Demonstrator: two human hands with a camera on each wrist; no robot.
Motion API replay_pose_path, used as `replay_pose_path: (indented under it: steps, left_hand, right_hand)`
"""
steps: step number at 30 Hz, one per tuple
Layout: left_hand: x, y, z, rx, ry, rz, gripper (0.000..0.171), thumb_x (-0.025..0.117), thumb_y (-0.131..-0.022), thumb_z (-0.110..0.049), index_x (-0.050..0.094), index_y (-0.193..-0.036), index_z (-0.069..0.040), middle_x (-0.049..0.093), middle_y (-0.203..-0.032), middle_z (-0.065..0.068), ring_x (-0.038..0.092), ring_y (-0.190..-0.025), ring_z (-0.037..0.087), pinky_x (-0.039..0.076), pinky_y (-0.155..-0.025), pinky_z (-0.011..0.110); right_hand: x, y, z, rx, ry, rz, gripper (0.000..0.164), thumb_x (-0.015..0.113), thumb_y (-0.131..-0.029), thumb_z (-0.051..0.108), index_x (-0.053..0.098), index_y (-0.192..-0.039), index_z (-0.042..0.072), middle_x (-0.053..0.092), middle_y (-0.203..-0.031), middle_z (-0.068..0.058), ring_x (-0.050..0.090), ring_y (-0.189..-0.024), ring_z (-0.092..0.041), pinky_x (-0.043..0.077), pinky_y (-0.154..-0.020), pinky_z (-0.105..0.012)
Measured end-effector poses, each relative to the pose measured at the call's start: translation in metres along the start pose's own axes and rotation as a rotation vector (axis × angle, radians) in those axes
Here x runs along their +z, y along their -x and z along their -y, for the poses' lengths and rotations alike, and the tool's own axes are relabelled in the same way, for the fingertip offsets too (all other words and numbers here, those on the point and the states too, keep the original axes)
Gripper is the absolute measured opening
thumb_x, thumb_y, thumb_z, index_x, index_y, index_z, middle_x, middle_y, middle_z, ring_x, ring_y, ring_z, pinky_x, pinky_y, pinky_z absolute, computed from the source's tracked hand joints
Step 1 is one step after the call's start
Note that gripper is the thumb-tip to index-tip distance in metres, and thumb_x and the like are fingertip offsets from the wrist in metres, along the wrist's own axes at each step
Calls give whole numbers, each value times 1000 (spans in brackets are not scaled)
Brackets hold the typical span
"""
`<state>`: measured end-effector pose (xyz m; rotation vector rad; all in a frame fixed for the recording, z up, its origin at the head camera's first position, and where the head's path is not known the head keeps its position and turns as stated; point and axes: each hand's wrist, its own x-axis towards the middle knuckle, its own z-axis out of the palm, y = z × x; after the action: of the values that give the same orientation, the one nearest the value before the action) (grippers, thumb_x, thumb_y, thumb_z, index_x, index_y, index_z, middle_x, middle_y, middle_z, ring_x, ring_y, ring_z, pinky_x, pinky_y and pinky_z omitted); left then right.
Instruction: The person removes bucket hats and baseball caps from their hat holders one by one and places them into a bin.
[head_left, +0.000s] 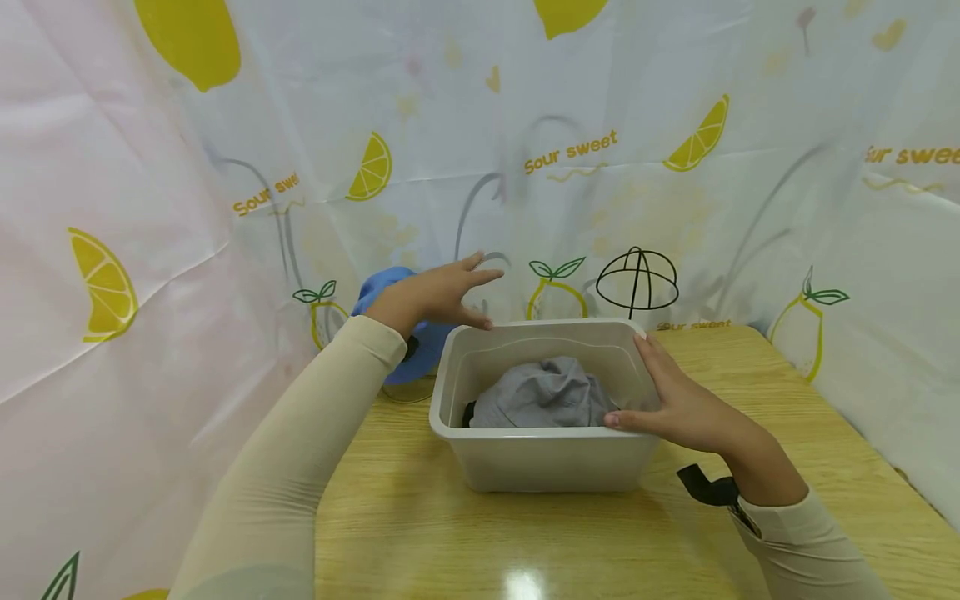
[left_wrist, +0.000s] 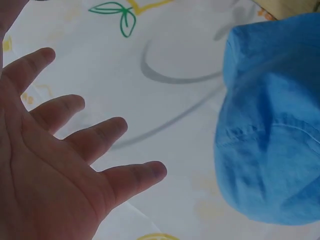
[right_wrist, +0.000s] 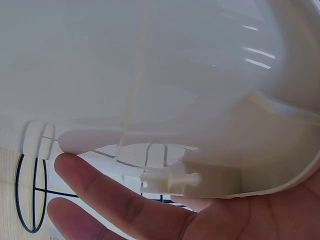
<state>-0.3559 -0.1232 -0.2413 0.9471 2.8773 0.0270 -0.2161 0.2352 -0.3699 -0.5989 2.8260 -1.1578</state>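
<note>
A pale grey plastic bin (head_left: 551,460) stands on the table in front of me. Inside it lies a crumpled grey cloth hat (head_left: 551,392). My right hand (head_left: 693,417) grips the bin's right side, thumb over the rim near the front corner and fingers along the outer wall, seen under the rim in the right wrist view. Fingers spread, my left hand (head_left: 442,293) hovers by the back left corner of the bin, holding nothing. Close beside that wrist is a blue cloth hat (left_wrist: 272,125), partly hidden by the left arm in the head view.
Behind the bin rises a bare black wire hat stand (head_left: 635,287), its lower part hidden. Below the blue hat a thin wire base shows on the wooden table (head_left: 420,533). A lemon-print curtain (head_left: 450,100) encloses the back and sides.
</note>
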Motion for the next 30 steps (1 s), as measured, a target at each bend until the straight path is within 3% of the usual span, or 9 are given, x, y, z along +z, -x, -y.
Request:
replay_pose_path:
  steps: [6,12,22,30]
  left_hand:
    - [-3,6,12,-45,22,-14,95,74,-91,-58,19,-166,-38,-5,-175,8,8,-159,44,26,-123,63]
    - [-5,12,26,-52,26,-98,95,76,-91,-53,24,-166,-30,-1,-175,15,8,-156,54,26,-120,67]
    - [3,16,61,-176,-27,-183,96,70,-91,-64,19,-167,-34,-5,-175,10,4,-157,52,19,-110,84]
    - [9,20,79,-256,-20,-207,96,68,-92,-65,18,-167,-33,-7,-175,12,3,-158,51,18,-111,84]
  right_hand:
    - [0,0,0,-6,7,-4,124,79,-87,54,-13,-166,28,-19,-172,-8,-6,-158,-48,17,-113,-80]
    - [0,0,0,-4,3,-5,124,80,-87,53,-13,-166,29,-20,-172,-7,-6,-158,-48,17,-113,-80]
    - [1,1,0,2,0,-5,124,79,-88,53,-12,-166,26,-20,-172,-7,-6,-158,-49,16,-113,-80]
    - [1,1,1,1,0,-7,123,79,-88,53,-12,-166,27,-20,-172,-8,-6,-157,-49,15,-113,-81]
